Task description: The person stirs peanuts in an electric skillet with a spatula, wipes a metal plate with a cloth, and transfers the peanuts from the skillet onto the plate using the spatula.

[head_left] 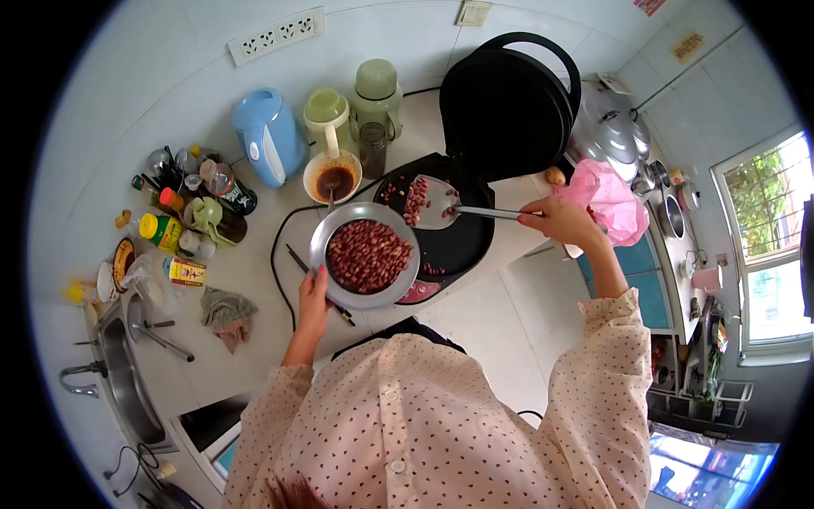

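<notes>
My left hand [312,304] grips the near-left rim of a metal plate [319,254], which is heaped with red-skinned peanuts [370,257]. My right hand [561,219] is closed round the handle of a metal spatula [441,219]. Some peanuts lie on the spatula's blade, close to the plate's upper right edge. Beneath the blade is an electric griddle [466,254] with its black lid [504,114] raised. A few more peanuts are scattered on the griddle's surface. The plate covers part of the griddle's left side.
Behind the plate stands a bowl of reddish-brown sauce [334,180] with a spoon. A blue kettle [270,140] and green flasks [376,97] line the wall. Chopsticks [343,312], a cloth [227,314] and several bottles are on the left; a pink bag [604,199] is on the right.
</notes>
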A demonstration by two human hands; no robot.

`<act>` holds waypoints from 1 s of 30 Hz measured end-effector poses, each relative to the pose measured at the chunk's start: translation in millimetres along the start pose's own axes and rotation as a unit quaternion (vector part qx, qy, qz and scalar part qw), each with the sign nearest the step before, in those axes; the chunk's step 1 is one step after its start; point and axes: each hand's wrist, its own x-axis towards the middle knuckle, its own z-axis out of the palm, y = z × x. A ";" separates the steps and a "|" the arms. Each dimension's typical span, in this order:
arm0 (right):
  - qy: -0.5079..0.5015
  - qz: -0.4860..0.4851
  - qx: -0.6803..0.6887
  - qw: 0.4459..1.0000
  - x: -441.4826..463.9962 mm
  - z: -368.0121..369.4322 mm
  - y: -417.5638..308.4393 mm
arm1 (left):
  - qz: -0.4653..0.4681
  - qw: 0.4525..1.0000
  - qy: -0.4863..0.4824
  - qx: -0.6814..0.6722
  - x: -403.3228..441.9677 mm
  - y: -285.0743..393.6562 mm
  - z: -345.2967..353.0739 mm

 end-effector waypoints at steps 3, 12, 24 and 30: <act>0.016 -0.042 -0.102 0.994 -15.7 -15.7 -34.6 | -0.023 1.000 -0.021 0.001 9.0 -1.0 22.7; 0.133 -0.098 -0.301 0.939 -48.9 -25.6 -82.1 | -0.049 0.997 -0.056 -0.019 20.3 -20.2 36.7; 0.101 0.051 -0.484 0.868 45.0 25.2 -90.7 | 0.013 1.000 0.008 -0.021 -26.4 1.1 -23.3; -0.011 0.040 -0.482 0.875 98.0 61.9 -168.6 | 0.022 0.998 0.047 -0.043 -43.1 3.4 -54.8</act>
